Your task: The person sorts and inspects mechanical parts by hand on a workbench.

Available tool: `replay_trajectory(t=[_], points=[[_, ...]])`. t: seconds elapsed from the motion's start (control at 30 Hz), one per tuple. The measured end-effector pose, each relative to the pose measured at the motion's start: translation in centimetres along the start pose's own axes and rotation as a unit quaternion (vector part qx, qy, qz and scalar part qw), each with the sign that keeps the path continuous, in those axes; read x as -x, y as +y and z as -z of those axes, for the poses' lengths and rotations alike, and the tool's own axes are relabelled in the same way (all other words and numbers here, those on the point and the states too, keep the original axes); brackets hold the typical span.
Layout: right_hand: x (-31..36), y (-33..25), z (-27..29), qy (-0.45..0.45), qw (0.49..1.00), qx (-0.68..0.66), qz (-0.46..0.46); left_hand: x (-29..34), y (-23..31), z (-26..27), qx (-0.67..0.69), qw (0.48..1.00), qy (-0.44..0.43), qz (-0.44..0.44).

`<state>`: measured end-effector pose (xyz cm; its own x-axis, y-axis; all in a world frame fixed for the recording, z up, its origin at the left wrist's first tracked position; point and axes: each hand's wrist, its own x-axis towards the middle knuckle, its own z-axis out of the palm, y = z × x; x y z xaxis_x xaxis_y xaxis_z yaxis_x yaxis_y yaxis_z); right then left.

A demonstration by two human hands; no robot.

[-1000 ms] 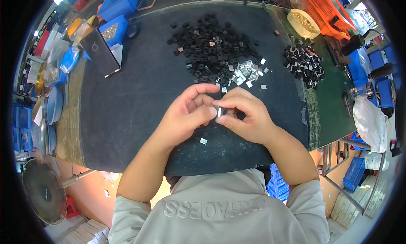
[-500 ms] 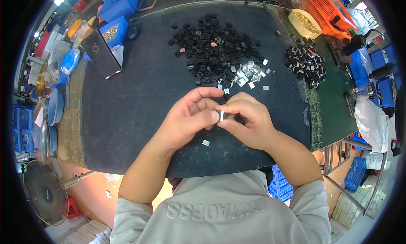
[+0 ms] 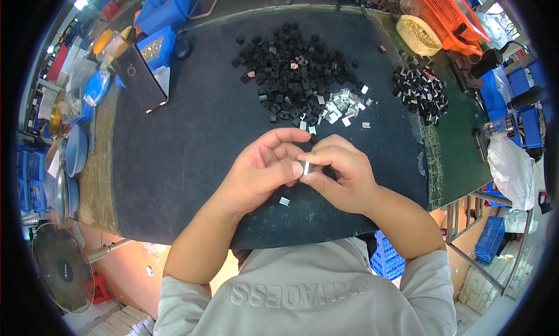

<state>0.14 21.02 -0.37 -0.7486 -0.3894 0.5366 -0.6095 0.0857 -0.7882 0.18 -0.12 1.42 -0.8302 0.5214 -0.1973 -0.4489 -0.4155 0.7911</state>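
My left hand (image 3: 262, 172) and my right hand (image 3: 345, 174) meet over the near middle of the dark mat. Pinched between their thumbs and fingers is a small silver metal clip (image 3: 306, 168); a dark bit shows beside it, mostly hidden by the fingertips. My left index finger is raised away from the piece. On the mat just in front of me lies a single loose silver clip (image 3: 284, 201). Beyond my hands spreads a heap of small black blocks (image 3: 291, 68), with a small pile of silver clips (image 3: 343, 105) at its near right edge.
To the right is a second pile, black pieces with silver parts (image 3: 420, 91). A cream bowl of small brass-coloured parts (image 3: 419, 35) and an orange basket (image 3: 445, 16) stand far right. A dark phone-like slab (image 3: 140, 77) leans at left by a blue bin (image 3: 158, 48). A fan (image 3: 63, 267) stands lower left.
Both hands have come slightly nearer to me, still pinching the silver clip together. The view has shifted a little; the piles look the same.
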Motion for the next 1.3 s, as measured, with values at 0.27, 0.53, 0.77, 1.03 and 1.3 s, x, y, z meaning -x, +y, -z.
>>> replay_trajectory(t=[0.27,0.53,0.77,1.03,1.3], points=[[-0.5,0.1,0.6,0.022,0.994,0.109,0.008,0.4,0.6,0.0,-0.105,0.992,0.037,-0.057],[-1.2,4.5,12.6,0.366,0.830,0.352,-0.229,1.5,3.4,1.3,-0.636,0.768,0.026,-0.077],[-1.3,3.5,9.2,0.309,0.903,0.263,-0.139,1.2,1.9,1.9,-0.700,0.696,-0.047,-0.154],[-0.3,-0.7,-1.7,-0.154,0.966,0.202,-0.049,-0.3,2.5,1.9,-0.321,0.919,0.176,-0.145],[0.0,0.1,-1.7,-0.161,0.953,0.255,-0.011,-0.6,1.2,1.3,-0.048,0.989,0.133,-0.040]])
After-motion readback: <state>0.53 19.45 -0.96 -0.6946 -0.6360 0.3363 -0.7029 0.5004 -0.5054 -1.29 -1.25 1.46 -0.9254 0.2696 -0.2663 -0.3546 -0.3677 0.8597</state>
